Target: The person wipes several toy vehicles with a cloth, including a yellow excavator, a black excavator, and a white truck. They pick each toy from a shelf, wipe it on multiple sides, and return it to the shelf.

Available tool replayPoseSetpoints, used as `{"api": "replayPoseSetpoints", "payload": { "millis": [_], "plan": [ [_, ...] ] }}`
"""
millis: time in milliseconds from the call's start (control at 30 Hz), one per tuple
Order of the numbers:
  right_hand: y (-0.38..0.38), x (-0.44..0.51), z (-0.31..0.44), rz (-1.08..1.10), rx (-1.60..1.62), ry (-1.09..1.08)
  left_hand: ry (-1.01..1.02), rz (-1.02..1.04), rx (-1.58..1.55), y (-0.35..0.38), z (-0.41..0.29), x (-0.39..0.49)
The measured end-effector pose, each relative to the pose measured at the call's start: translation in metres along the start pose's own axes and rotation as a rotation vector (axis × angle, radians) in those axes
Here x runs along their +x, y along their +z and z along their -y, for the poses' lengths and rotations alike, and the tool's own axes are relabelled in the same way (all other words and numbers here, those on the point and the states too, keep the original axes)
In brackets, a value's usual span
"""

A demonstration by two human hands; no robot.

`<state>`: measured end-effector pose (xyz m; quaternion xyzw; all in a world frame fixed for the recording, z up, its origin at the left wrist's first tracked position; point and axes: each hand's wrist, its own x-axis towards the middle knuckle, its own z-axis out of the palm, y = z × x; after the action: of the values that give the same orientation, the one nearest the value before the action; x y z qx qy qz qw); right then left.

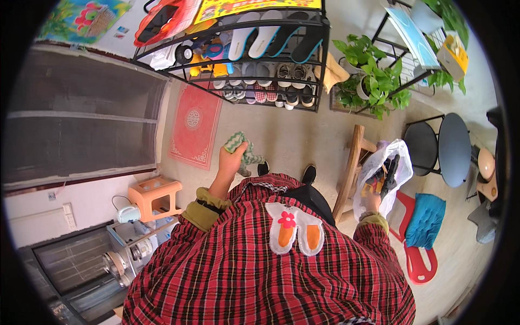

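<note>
A green-and-white patterned cloth (255, 158) is bunched in my left hand (230, 160), its loose end hanging above the floor near my shoe. On the other side, my right hand (371, 200) is at the mouth of a white plastic bag (399, 151). Inside the bag lie a long black object (391, 170) and some yellow and red pieces, perhaps toys. The fingers of that hand are partly hidden among them, so its grip is unclear. Right beside the bag is a wooden bench (350, 170).
A black metal rack (321, 81) ahead holds shoes, insoles and toys. Potted plants (367, 83) stand on the right. A red mat (195, 122) lies at left, an orange plastic stool (155, 199) nearer. Right are a folding chair (422, 148) and a red seat with teal cushion (425, 219).
</note>
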<state>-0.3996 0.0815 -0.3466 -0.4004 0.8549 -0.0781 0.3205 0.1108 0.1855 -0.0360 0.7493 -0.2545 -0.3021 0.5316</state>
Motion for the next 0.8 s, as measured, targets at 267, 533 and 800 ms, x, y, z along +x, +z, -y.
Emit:
{"api": "replayPoseSetpoints", "payload": {
  "millis": [267, 533, 800],
  "plan": [
    [-0.040, -0.075, 0.092, -0.341, 0.472, -0.166, -0.039, -0.023, -0.102, -0.041, 0.001, 0.036],
    [-0.042, -0.204, 0.199, -0.574, 0.651, -0.295, -0.014, 0.134, -0.073, -0.092, 0.036, 0.156],
    [-0.001, -0.314, 0.240, -0.301, 0.764, -0.353, 0.260, 0.379, 0.288, -0.047, 0.040, 0.243]
  ]
}}
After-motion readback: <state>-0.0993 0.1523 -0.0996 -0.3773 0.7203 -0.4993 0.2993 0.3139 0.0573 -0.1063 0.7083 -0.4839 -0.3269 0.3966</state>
